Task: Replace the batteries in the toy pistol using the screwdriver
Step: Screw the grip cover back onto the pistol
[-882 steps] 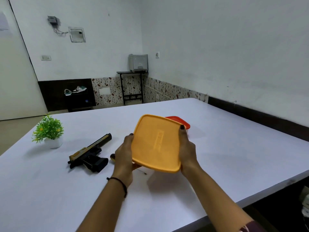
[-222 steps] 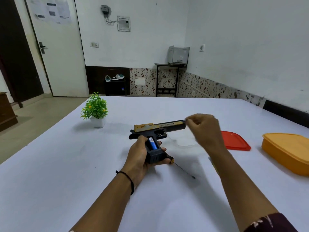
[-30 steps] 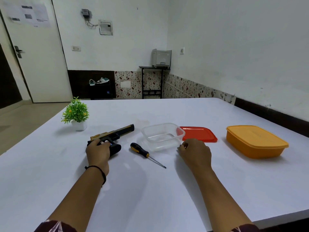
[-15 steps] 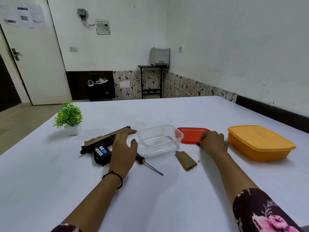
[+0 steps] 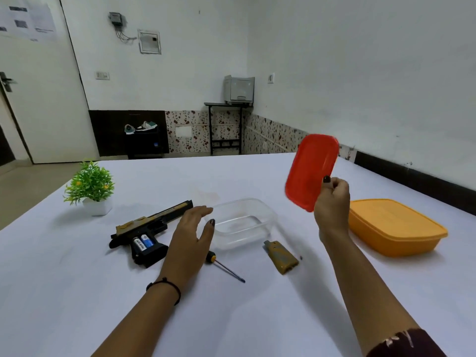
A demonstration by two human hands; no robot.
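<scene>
**Red lid (image 5: 311, 171) held aloft**

The right hand (image 5: 332, 199) pinches the red lid's edge, fingers curled, above the counter (image 5: 77, 292). The left hand (image 5: 190, 233) has its fingers straight and holds nothing. The toy pistol (image 5: 152, 228) lies just left of them, batteries (image 5: 143, 243) exposed, and the screwdriver (image 5: 226, 269) pokes out beneath the palm.

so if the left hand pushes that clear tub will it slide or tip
The clear tub looks empty and thin-walled, so it is probably light and should slide easily on the smooth white table. It is low and wide, so tipping seems unlikely. Its see-through walls may flex a little under the left hand.
</scene>
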